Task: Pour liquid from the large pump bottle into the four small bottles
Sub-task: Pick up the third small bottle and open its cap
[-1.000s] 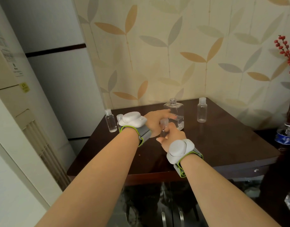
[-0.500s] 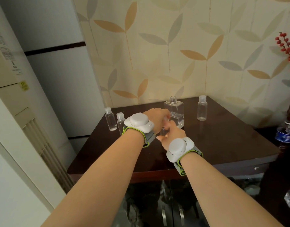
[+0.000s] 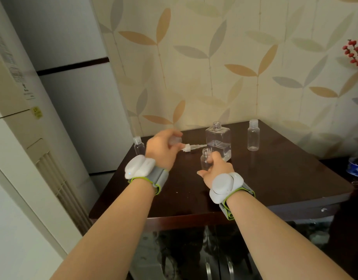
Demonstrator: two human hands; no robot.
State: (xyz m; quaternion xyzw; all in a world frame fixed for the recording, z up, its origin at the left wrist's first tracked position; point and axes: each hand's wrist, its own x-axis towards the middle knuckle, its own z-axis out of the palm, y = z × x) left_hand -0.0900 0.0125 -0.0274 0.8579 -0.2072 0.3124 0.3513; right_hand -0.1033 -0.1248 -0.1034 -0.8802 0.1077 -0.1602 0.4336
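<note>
The near half of the bench (image 3: 224, 201) is lying bare in front of both wrists. Further back, the large open bottle (image 3: 218, 142) is standing mid-bench, with the right hand (image 3: 217, 168) holding a small uncapped bottle (image 3: 205, 161) just before it. The pump head (image 3: 191, 147) is lying flat between that bottle and the left hand (image 3: 162, 149). A capped bottle (image 3: 139, 146) is blocking the left edge; another (image 3: 253, 135) is standing well right, with open surface around it.
</note>
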